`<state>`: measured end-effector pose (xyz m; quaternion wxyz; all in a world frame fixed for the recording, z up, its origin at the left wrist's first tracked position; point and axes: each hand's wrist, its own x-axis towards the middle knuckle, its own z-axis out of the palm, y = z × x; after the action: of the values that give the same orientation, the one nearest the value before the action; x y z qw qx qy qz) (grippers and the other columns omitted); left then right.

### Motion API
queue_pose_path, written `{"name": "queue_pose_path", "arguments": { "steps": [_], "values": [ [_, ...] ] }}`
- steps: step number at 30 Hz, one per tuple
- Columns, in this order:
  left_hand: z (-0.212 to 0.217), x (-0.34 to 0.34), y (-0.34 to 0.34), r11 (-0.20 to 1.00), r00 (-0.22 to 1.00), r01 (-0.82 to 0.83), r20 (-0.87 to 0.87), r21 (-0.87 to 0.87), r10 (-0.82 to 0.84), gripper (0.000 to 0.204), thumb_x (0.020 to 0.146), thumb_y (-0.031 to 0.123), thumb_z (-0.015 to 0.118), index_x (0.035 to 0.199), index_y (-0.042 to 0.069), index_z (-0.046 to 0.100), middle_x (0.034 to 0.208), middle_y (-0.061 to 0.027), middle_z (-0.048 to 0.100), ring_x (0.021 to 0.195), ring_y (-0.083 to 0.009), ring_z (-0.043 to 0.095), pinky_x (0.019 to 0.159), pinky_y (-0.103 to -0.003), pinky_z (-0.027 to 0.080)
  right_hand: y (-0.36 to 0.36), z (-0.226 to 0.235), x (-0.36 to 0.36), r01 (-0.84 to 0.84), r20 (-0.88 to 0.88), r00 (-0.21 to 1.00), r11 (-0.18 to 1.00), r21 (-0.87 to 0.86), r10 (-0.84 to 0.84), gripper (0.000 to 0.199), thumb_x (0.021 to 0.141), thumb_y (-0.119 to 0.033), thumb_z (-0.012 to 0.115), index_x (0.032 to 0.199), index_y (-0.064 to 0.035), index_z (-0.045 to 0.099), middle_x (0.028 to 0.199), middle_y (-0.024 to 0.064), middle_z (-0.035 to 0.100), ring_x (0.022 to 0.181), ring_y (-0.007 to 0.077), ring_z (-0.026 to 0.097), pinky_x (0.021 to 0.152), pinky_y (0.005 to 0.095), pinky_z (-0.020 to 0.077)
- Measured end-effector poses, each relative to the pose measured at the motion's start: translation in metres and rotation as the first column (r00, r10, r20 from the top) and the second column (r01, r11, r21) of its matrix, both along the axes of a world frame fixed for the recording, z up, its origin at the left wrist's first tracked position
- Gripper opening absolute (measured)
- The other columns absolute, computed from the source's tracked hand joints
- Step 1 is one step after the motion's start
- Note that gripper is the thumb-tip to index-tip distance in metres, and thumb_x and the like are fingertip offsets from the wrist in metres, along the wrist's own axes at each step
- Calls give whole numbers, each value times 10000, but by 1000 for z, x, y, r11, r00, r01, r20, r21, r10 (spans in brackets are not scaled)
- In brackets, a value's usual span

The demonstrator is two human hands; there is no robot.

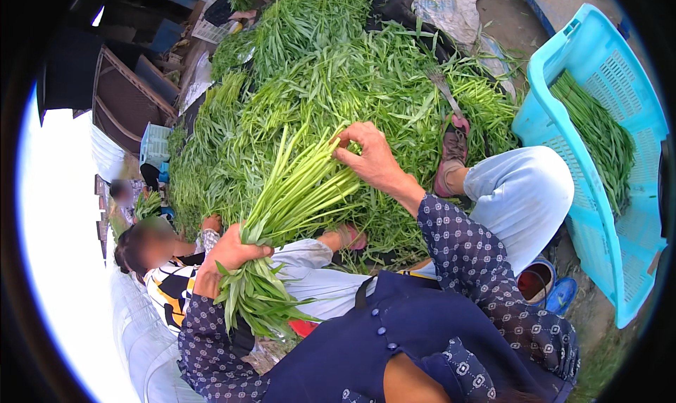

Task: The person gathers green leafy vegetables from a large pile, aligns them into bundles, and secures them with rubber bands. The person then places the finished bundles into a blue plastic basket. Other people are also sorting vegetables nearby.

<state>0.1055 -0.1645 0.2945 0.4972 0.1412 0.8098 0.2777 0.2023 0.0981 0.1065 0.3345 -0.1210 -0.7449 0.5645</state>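
My left hand (236, 252) is wrapped round a bunch of water spinach (299, 192), just above its narrow leaves, which hang below the fist. The pale green cut stems fan out up and to the right. At their upper ends my right hand (370, 156) pinches a stem between thumb and forefinger; the exact grip is partly hidden. Beneath and beyond both hands spreads a large heap of loose water spinach (380, 68). Beside my right shoe (452, 153) lies a flat metal tool (445, 92) with a pinkish handle.
At the right stands a tilted turquoise plastic basket (574, 132) with long greens (598, 132) inside. Blue footwear (561, 295) lies near its base. A person (165, 280) sits close on my left, with others farther back. A pale sack (447, 9) lies beyond the heap.
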Motion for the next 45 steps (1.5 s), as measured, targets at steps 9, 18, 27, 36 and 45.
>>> {"name": "queue_pose_path", "arguments": {
  "steps": [9,18,27,36,45],
  "values": [
    [6,-3,1,1000,1000,-28,12,-9,28,310,733,49,711,1026,-17,634,869,-44,669,793,-128,624,747,-271,498,50,-71,19,301,435,874,944,-131,-218,217,843,-299,652,939,-106,671,1013,59,648,971,283,586,846,454,430],
    [12,-2,0,999,1000,-9,12,-33,9,412,739,29,713,1129,-25,593,925,-63,673,831,-151,639,787,-283,505,22,-72,2,114,313,950,899,-423,27,219,867,-232,641,910,-18,653,809,120,685,745,181,641,710,361,497],
    [13,-15,-16,998,993,64,102,-11,-63,387,725,18,718,1094,-4,599,890,-51,663,813,-140,622,760,-280,493,27,-38,-11,-250,-5,916,563,-788,400,468,907,-389,644,1166,0,627,1077,63,631,1012,148,542,933,312,398],
    [13,-19,-16,1000,998,-29,57,4,29,404,719,25,718,1101,-15,594,908,-71,667,809,-160,635,744,-292,505,37,-83,4,271,198,961,497,-824,-194,358,897,-373,661,751,-51,607,618,-64,420,572,69,307,548,286,293],
    [2,-29,-21,989,990,-128,64,79,124,495,725,66,742,1167,-4,529,865,-57,625,766,-153,607,695,-287,490,-11,-49,9,170,290,949,977,-129,-126,255,851,-299,660,781,-54,680,800,58,634,868,250,544,826,403,373]
  ]
}}
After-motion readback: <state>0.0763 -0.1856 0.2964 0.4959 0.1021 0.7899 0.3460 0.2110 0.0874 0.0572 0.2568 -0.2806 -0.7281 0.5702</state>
